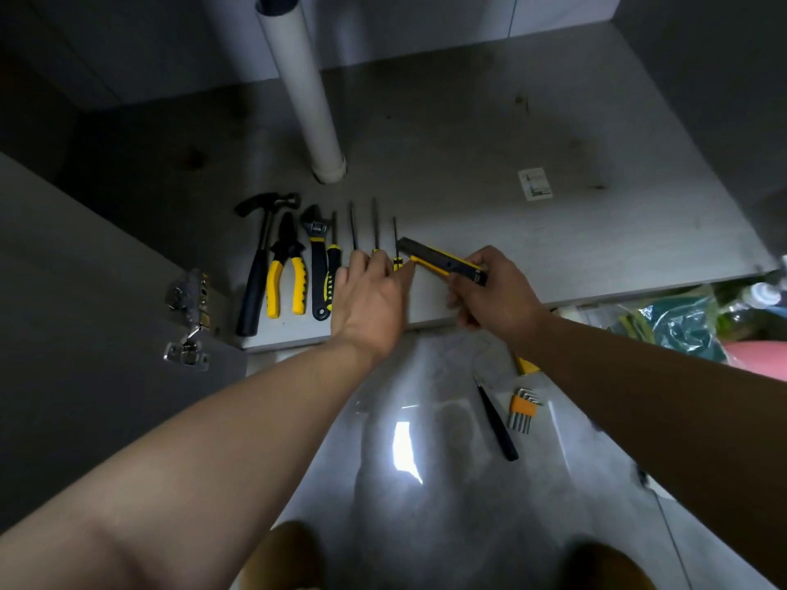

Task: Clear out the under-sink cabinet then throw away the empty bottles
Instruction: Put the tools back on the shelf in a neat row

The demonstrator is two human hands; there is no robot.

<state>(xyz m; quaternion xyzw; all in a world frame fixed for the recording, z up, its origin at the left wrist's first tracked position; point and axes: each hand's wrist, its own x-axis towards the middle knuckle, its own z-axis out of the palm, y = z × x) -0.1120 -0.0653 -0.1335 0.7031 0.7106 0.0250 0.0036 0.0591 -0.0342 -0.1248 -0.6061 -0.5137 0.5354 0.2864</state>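
Note:
I look down into the open under-sink cabinet (575, 232). Along its front edge lie a hammer (255, 270), yellow-handled pliers (286, 274), an adjustable wrench (317, 266) and several screwdrivers (333, 257). My right hand (494, 291) grips a yellow and black utility knife (443, 259) just above the cabinet floor, right of the screwdrivers. My left hand (370, 300) lies over the screwdriver handles with its fingers stretched forward; its fingertips touch the knife's near end. No bottle shows inside the cabinet.
A white drain pipe (304, 91) comes down to the cabinet floor at the back. A white label (535, 183) lies at right. On the tiled floor lie black tweezers (496, 419) and a hex key set (523, 408). Plastic bags (677, 325) sit at right. The cabinet door hinge (189, 317) is at left.

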